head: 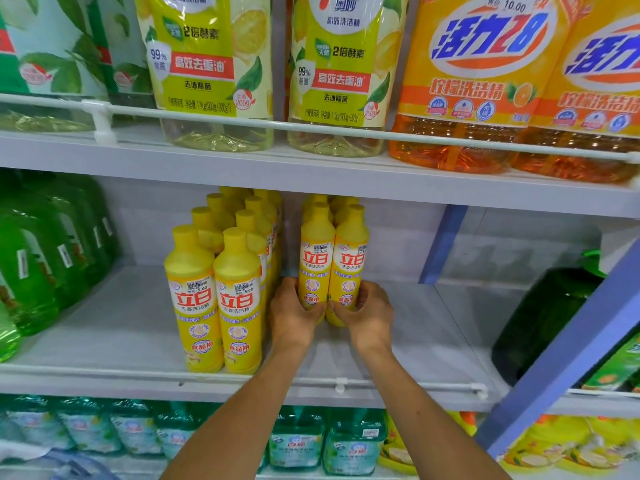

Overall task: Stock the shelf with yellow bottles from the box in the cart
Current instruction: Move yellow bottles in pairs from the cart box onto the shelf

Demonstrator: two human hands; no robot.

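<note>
**Two yellow bottles held at the middle shelf**

Both hands reach over the front rail point(214, 376) of the middle shelf point(436, 337). The left hand point(293, 311) wraps its grip round the lower part of one yellow bottle point(316, 261), fingers curled on its front. The right hand point(369, 315) does the same with a second yellow bottle point(349, 263) just to the right. The two bottles stand upright and touch side by side. Whether their bases rest on the shelf cannot be told, as the hands cover them. More yellow caps show directly behind the pair, farther back.

Just to the left, apart by a narrow gap, stands a double row of the same yellow bottles point(213, 292), running from the near edge to the back wall. Green bottles point(41, 258) fill the far left of this shelf, and a dark green jug point(540, 320) sits at the right, beside a blue post point(568, 355).

On the shelf above stand lemon-labelled bottles point(207, 64) and orange jugs point(478, 84). Below, teal bottles point(353, 441) line the lowest shelf.
</note>
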